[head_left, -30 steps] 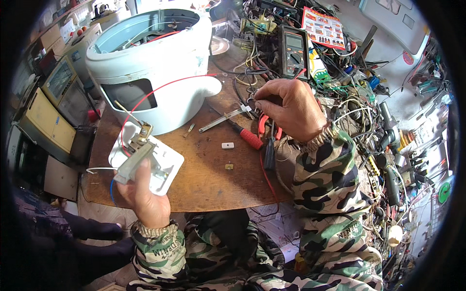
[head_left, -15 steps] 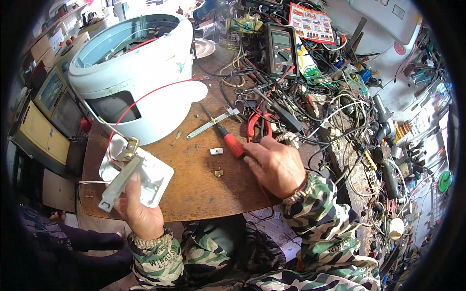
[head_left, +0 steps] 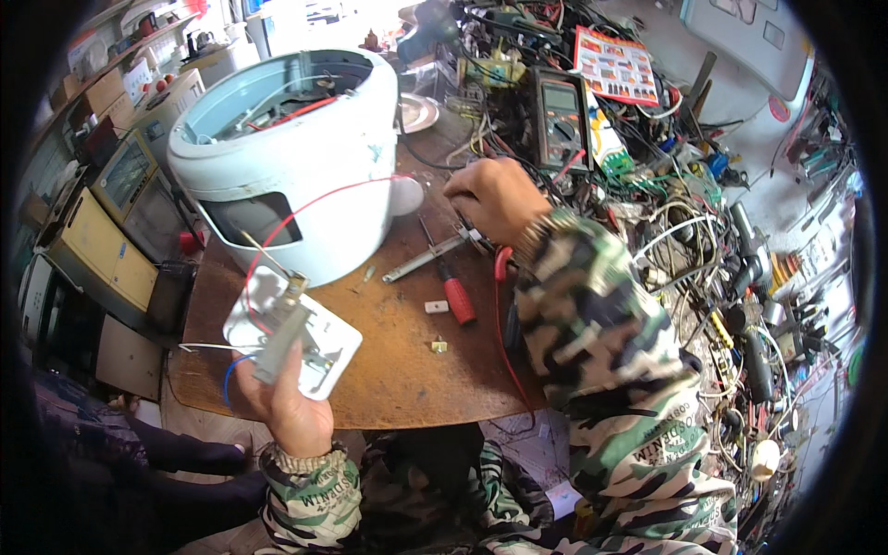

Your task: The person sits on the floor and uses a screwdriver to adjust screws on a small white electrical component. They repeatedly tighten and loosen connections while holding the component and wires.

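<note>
My left hand [head_left: 301, 416] is closed around a white plastic housing [head_left: 338, 356], holding a grey metal strip [head_left: 282, 347] against its open side. A red wire [head_left: 319, 197] runs up from it; blue and white wires stick out beside my fingers. My right hand [head_left: 499, 199] is over the far part of the table, by the heap of cables, with fingers curled downward; anything between them is hidden. Nearer to me lie a red-handled screwdriver [head_left: 458, 301], a metal slide bar [head_left: 421, 259], a small white block [head_left: 436, 307] and a small brass-coloured piece [head_left: 438, 346].
A large white round appliance shell [head_left: 296, 199] stands at the back left of the wooden table [head_left: 388, 370]. A multimeter [head_left: 561, 116] and tangled cables [head_left: 647, 194] crowd the right side. Someone's dark-clothed legs [head_left: 185, 453] are at the lower left.
My right hand has let go of the screwdriver and moved away from me toward the cables. The screwdriver now lies on the table. My left hand still holds the white housing.
</note>
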Demonstrator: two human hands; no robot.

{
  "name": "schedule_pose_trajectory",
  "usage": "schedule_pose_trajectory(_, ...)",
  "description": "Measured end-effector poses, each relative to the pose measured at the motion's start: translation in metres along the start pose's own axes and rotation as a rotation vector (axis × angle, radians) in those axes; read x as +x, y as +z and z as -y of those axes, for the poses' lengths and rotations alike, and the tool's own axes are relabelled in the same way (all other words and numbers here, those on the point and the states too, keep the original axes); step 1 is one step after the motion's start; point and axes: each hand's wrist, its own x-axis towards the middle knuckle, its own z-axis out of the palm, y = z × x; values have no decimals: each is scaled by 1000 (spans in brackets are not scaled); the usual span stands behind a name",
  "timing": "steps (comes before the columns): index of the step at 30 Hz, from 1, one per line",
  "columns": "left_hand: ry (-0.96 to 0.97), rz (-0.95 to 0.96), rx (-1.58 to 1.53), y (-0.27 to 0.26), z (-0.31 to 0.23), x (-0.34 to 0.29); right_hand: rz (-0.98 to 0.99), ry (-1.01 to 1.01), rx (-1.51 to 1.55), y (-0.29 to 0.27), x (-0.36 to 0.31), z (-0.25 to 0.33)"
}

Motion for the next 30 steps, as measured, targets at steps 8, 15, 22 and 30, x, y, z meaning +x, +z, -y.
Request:
schedule_pose_trajectory(8, -84, 20, 10, -15, -2, -7, 131, 71, -203, 74, 74, -33)
schedule_pose_trajectory(15, -116, 22, -57, -4, -8, -9, 3, 32, 30, 66, 62, -45)
schedule_pose_trajectory(22, -100, 66, -8, -1, -7, -2, 25, 189, 597, 36, 47, -34)
schedule_pose_trajectory(30, -121, 300, 145, 3, 3, 6, -28, -36, 646, -45, -2, 82)
